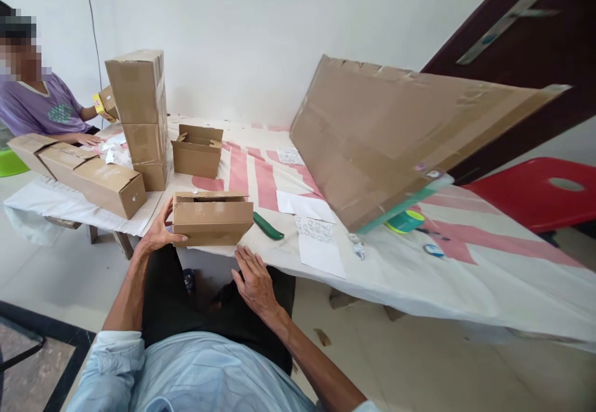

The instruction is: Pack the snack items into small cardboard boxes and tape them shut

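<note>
A small brown cardboard box [212, 221] lies at the table's front edge, with a gap showing between its top flaps. My left hand [161, 231] grips its left end, thumb on the front face and fingers along the side. Just below the box's right front corner is my right hand [254, 280], empty, its fingers stretched out over the table edge. A green-handled tool, perhaps a folded knife [268, 226], lies right of the box. Behind the box stands another cardboard box [197, 156] with its flaps up.
Stacked boxes [145, 120] rise at the left, beside a row of boxes [93, 173]. A large cardboard sheet [386, 133] leans at the right. Printed papers [319, 244], a tape roll [405, 221] and a red chair [535, 192] are in view. A co-worker [41, 102] holds a small box.
</note>
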Motion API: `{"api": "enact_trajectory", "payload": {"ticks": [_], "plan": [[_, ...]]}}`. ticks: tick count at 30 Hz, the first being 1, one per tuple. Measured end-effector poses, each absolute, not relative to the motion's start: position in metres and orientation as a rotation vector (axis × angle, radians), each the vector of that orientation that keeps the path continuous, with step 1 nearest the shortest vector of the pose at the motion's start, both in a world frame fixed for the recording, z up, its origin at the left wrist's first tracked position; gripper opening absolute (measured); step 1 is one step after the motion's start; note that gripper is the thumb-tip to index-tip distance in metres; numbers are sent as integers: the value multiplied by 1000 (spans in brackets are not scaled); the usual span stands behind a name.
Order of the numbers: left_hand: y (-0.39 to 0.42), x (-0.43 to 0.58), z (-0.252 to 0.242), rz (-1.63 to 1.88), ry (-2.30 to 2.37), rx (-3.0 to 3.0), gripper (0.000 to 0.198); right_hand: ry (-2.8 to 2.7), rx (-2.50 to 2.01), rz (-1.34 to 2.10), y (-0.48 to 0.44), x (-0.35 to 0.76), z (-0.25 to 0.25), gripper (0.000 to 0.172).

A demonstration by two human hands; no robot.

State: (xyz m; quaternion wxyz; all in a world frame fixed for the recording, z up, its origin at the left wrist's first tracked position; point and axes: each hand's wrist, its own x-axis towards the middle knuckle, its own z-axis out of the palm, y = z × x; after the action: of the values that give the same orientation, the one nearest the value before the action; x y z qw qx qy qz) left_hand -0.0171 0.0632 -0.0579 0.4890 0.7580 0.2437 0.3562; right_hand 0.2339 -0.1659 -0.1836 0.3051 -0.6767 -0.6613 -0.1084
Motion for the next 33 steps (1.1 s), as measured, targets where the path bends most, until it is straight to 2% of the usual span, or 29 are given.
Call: {"api": "enact_trajectory", "payload": {"ticks": [4,9,15,19,22,26,29,33], "plan": [[59,-20,-58,829,587,1811,138,-1722,-1719,-290,-166,234,-171,40],[42,-22,-49,886,628,1908,130,-1642,-1560,-305,-163,234,-126,27],[22,-20,-37,933,597,2055,126,-1557,-1423,-492,-153,234,-50,22],[13,-19,-34,971,592,2157,124,-1566,-1397,-487,-141,237,-6,21],[6,-19,-33,984,587,2218,121,-1615,-1377,-391,-129,240,17,20],[-2,-20,-29,971,600,2266,126,-1731,-1360,-77,-110,246,38,23],[-6,-22,-27,957,597,2304,126,-1773,-1383,150,-100,248,46,22],[-10,-24,-29,971,571,2352,125,-1770,-1363,291,-97,246,51,17]]}}
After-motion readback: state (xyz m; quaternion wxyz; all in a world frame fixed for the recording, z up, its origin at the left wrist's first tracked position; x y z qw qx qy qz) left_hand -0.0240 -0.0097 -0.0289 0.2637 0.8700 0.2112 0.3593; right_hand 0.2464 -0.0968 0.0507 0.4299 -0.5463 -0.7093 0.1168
